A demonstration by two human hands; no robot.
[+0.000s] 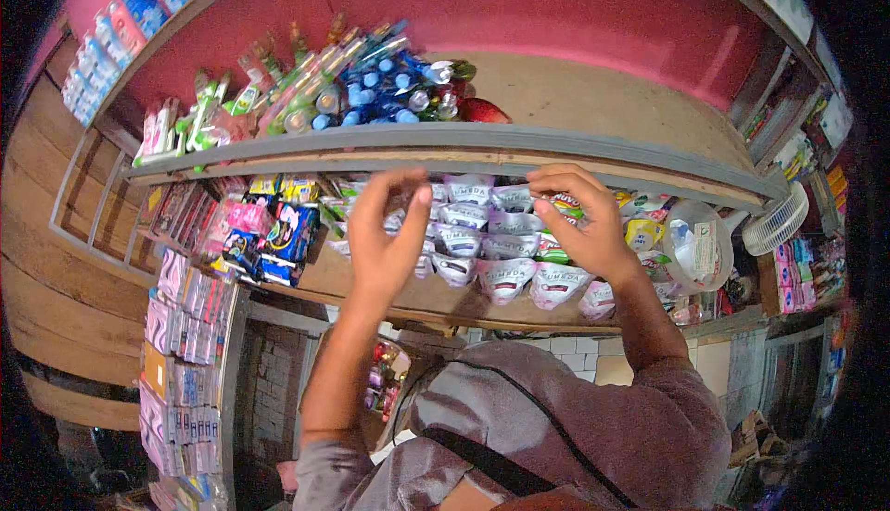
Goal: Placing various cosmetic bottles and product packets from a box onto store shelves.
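My left hand (391,229) is raised over the lower shelf, blurred, its thumb and fingers apart and nothing held. Across from it, my right hand (583,222) curls loosely above the same shelf, also holding nothing, thumb away from the fingers. Between and beneath the hands stand rows of white printed pouches (460,240), several deep. Green and red pouches (553,247) show just left of my right hand, partly covered by it. The lower wooden shelf (396,295) carries all of these pouches. Whether either hand touches a pouch I cannot tell.
Above runs a grey shelf edge (445,137), bearing blue-capped bottles (379,94) and a red item (484,111). Dark blue and pink packs (278,233) lie left on the lower shelf. A clear plastic tub (699,245) and a white slatted basket (777,219) stand at right.
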